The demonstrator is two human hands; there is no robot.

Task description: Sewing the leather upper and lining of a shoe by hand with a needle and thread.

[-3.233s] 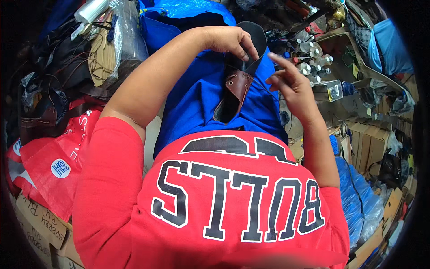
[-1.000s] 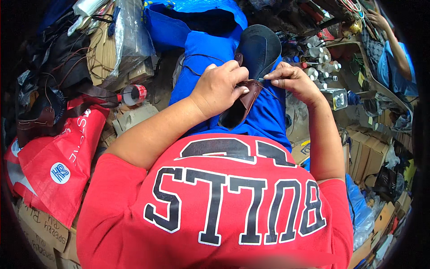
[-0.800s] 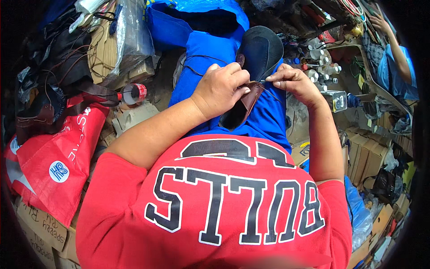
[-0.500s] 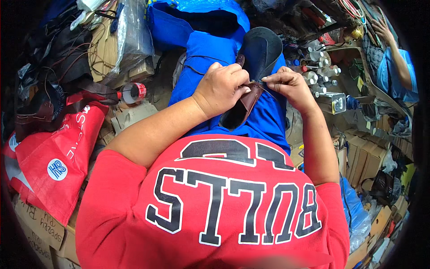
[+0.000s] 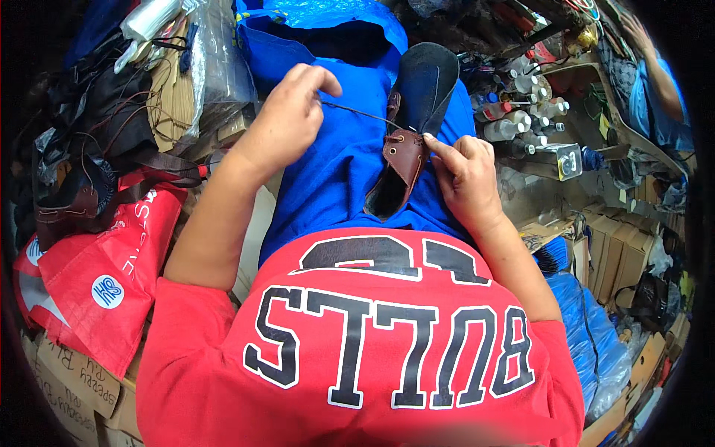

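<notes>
Crowded workroom, packed with stores: to the left of the left hand [image 5: 294, 112], plastic-wrapped bundles [image 5: 216, 63] are stacked and a red bag [image 5: 89, 257] is laid lower down; beyond the right hand [image 5: 471, 179], bottles [image 5: 503, 130] are grouped, with another person's arm [image 5: 663, 86] shown farther out. Surface: lap covered in blue cloth [image 5: 320, 171]. Item, one brown and black shoe [image 5: 410, 167], set on the cloth between the hands, much nearer the right; its long axis is run away from the wearer's body, the rounded black end beyond the right hand and tipped slightly rightward, the opening on the near side, below the right fingertips. Item, one dark lace [image 5: 357, 112], stretched nearly straight from the left hand, across the cloth, to the left side of the brown upper. Left hand: raised well apart from the shoe, to its left, fingers curled and apparently closed on the lace. Right hand: a fingertip is rested against the shoe's right edge, the other fingers bent; whether that edge is pinched cannot be told. Edges: the space between the hands is crossed only by the lace and backed by cloth; past the left hand, the far side is bounded by the rim of a blue bag [image 5: 272, 45]; rightward, the right hand is hemmed by the bottles.
</notes>
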